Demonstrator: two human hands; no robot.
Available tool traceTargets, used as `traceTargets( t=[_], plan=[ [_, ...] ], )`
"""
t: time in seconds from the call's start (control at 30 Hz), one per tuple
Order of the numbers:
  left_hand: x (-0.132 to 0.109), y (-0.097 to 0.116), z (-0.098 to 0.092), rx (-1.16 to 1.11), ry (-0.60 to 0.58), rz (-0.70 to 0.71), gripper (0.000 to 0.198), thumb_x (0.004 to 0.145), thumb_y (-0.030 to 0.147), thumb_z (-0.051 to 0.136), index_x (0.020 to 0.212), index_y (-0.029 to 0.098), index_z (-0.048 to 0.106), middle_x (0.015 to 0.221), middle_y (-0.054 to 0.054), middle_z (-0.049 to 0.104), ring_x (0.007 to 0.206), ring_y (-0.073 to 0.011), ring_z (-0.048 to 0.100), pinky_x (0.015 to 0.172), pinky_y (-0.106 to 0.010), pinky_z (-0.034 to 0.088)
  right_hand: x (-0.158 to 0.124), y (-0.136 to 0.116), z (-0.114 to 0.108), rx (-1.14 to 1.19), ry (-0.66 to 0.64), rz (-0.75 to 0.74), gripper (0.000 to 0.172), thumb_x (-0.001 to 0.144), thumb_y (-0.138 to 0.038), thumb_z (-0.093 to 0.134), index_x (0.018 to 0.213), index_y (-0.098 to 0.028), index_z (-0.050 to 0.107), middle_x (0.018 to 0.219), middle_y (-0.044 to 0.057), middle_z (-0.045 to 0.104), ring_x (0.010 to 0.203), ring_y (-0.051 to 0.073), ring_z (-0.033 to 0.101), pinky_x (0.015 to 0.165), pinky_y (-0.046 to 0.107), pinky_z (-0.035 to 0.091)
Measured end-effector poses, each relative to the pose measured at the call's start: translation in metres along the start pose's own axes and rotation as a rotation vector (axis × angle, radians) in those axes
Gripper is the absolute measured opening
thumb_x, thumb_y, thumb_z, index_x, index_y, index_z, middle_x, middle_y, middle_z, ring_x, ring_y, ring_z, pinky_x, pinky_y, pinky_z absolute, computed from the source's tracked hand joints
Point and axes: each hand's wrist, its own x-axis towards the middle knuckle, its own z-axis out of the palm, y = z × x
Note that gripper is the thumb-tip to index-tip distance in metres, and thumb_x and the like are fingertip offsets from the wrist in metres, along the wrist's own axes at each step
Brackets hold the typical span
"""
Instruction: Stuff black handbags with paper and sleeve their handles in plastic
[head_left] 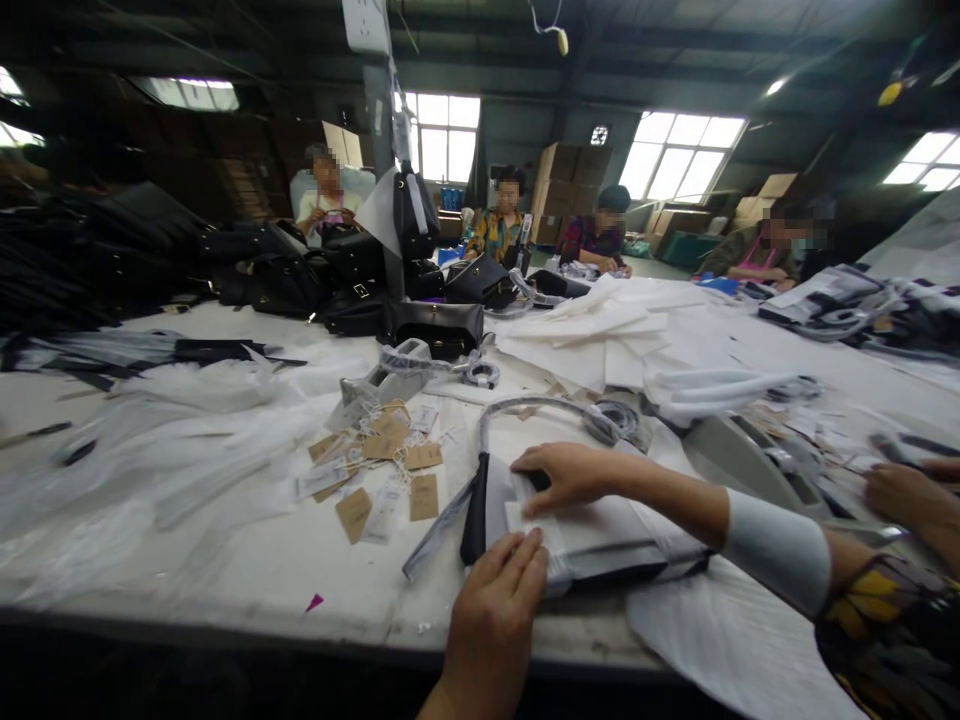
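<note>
A black bag (474, 510) partly wrapped in white paper and clear film (600, 525) lies at the table's near edge. My left hand (491, 610) comes up from below and lies flat on the wrap's near-left corner, fingers stretched out together. My right hand (568, 475) reaches in from the right, its forearm in a grey sleeve cover. Its fingers curl down over the bag's top edge, onto a dark part under the paper. A wrapped strap (540, 408) arcs away from the bag behind my right hand.
Brown paper tags (390, 465) lie scattered left of the bag, and crumpled clear film (172, 440) spreads further left. White sheets (615, 335) are stacked mid-table, black bags (360, 285) behind them. Another person's hand (911, 495) rests at far right. Several people sit along the far side.
</note>
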Motion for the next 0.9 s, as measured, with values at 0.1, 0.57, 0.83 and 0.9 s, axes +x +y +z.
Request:
traceTargets(
  t=[0.1,0.57,0.83,0.9],
  plan=[
    [-0.002,-0.001,0.000,0.015,-0.051,-0.004,0.037,0.093,0.003,0.040,0.121,0.014,0.063,0.127,-0.006,0.068,0.111,-0.0239,0.065,0.089,-0.036,0.061,0.001,-0.004,0.007,0.036,-0.105,0.072,0.090,0.067,-0.069,0.074,0.136,-0.015,0.058,0.135,0.017,0.059,0.118,0.034,0.056,0.098,0.037,0.041],
    [0.001,-0.007,0.001,0.088,-0.023,0.076,0.043,0.089,0.000,0.039,0.122,0.015,0.062,0.124,-0.005,0.070,0.110,-0.0217,0.065,0.089,-0.032,0.060,0.033,0.026,0.018,0.537,-0.143,0.220,0.031,0.074,-0.043,0.076,0.086,-0.015,0.077,0.077,0.001,0.070,0.070,0.014,0.061,0.063,0.023,0.047],
    [0.000,-0.005,-0.003,0.004,-0.068,0.032,0.053,0.083,-0.005,0.041,0.128,0.017,0.059,0.130,-0.006,0.066,0.119,-0.0215,0.061,0.099,-0.036,0.056,0.026,0.022,0.019,0.414,0.326,0.357,0.032,0.098,-0.043,0.056,0.102,-0.013,0.068,0.101,0.005,0.071,0.091,0.019,0.068,0.085,0.038,0.054],
    [0.004,-0.004,-0.014,-0.089,-0.133,-0.007,0.057,0.080,-0.005,0.042,0.129,0.019,0.059,0.132,-0.006,0.065,0.123,-0.0212,0.059,0.102,-0.038,0.054,0.005,0.029,0.008,0.323,0.427,0.388,0.031,0.099,-0.041,0.054,0.107,-0.015,0.068,0.109,0.007,0.070,0.101,0.021,0.066,0.093,0.040,0.050]
  ],
)
